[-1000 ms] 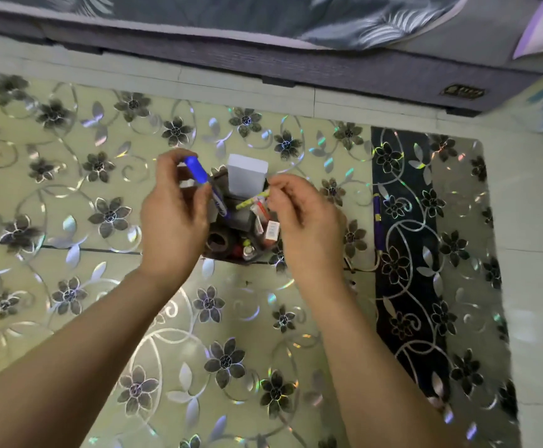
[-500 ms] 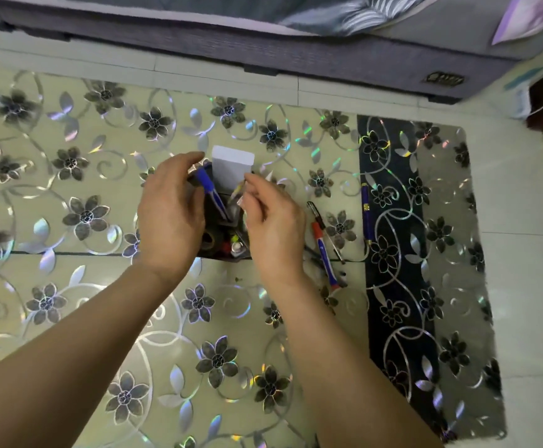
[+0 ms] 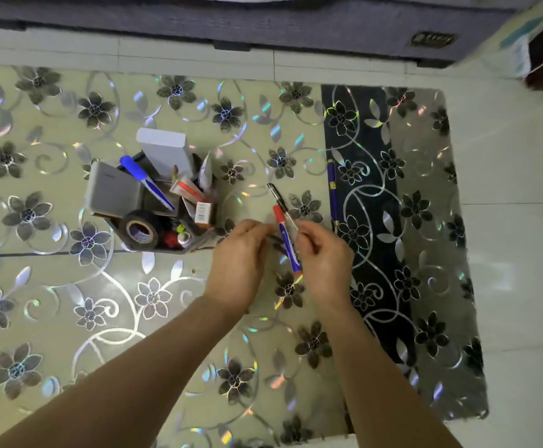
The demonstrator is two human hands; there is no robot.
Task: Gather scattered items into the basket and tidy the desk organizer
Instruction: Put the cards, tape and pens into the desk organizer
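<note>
Far to the left of your fingers stands the organizer (image 3: 153, 218), already crowded: a grey case (image 3: 113, 194) at its left end, a tape roll (image 3: 139, 231) in front, a blue marker (image 3: 145, 182) leaning across, a white box (image 3: 166, 153) upright at the back — stood on end, probably to save room. No basket shows.

Your left hand (image 3: 239, 270) hovers just right of the organizer, fingers curled; whether they pinch anything, I cannot tell. Between your two hands a red-capped pen (image 3: 286, 240) and a black pen (image 3: 278, 198) lie on the floral mat (image 3: 69, 318). Your right hand (image 3: 323, 258) has its fingers bent at the pens' lower ends, seemingly closing on them — contact is unclear. Beyond it, well apart, lies a purple pen (image 3: 332, 189).
</note>
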